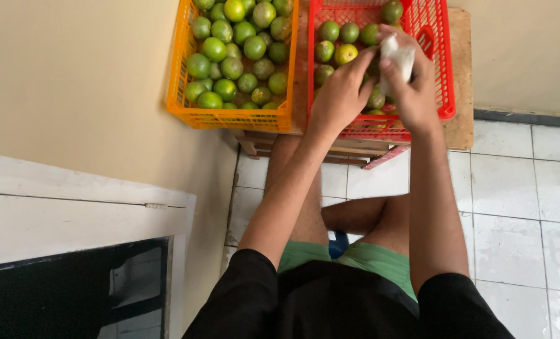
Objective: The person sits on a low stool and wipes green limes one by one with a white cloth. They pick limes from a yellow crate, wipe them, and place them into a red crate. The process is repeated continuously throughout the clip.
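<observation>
Two plastic lattice crates stand side by side on a low wooden bench [461,119] set against the wall. The orange crate [229,117], on my left, is filled close to its rim with green limes [231,47], a few of them dull or yellowing. The red crate [443,75], on my right, holds fewer limes [339,41], loosely spread, with the red lattice floor showing between them; one is clearly more yellow than the rest.

Both my hands are over the red crate. My right hand [412,88] has its grip closed around a white cloth [398,56], bunched up and standing out above the fingers. My left hand [341,94] reaches in beside it, fingers stretched toward the cloth and touching it or whatever sits against it; I cannot tell whether this grip is closed on anything, as the fingertips are hidden between the cloth and the limes. The two hands are just beside one another, near the crate's middle.

The bench rests on a floor of white tiles [512,207] with dark joints. A cream wall [72,81] runs along my left, with a white frame [72,213] and a dark opening below it. My knees, in green shorts [374,260], are beneath my forearms.
</observation>
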